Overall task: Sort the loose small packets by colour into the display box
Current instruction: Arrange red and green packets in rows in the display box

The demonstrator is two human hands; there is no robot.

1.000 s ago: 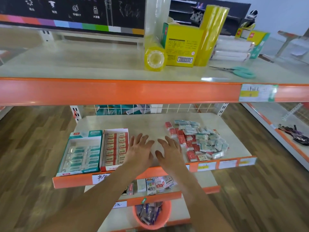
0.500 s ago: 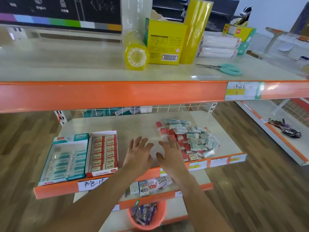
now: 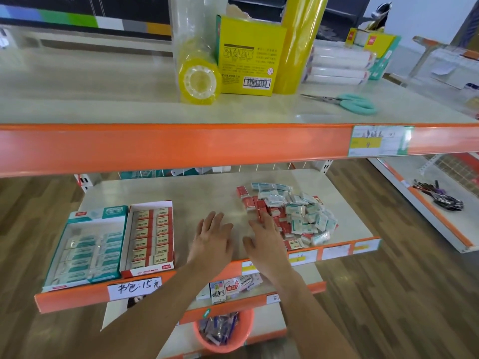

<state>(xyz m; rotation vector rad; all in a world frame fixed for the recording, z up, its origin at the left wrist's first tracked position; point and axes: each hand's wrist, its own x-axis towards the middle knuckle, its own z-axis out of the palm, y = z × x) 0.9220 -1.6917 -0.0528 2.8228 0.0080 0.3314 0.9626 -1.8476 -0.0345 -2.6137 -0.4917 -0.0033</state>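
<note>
Both hands lie flat with fingers spread and hold nothing: the left hand (image 3: pixel 212 238) rests on the bare middle shelf (image 3: pixel 181 195), and the right hand (image 3: pixel 264 240) reaches the near left edge of the loose packets (image 3: pixel 287 212), a mixed red and teal heap on the shelf's right. At the left stand the teal display box (image 3: pixel 90 251) and, beside it, the red display box (image 3: pixel 151 238), both holding rows of packets. The floor is wood plank. On the upper shelf (image 3: pixel 90 99) are tape rolls (image 3: pixel 198 81), a yellow carton (image 3: pixel 248 58) and teal scissors (image 3: pixel 355 103). An orange basket (image 3: pixel 224 332) sits below. A handwritten tag (image 3: pixel 134 287) ends in "15".
</note>
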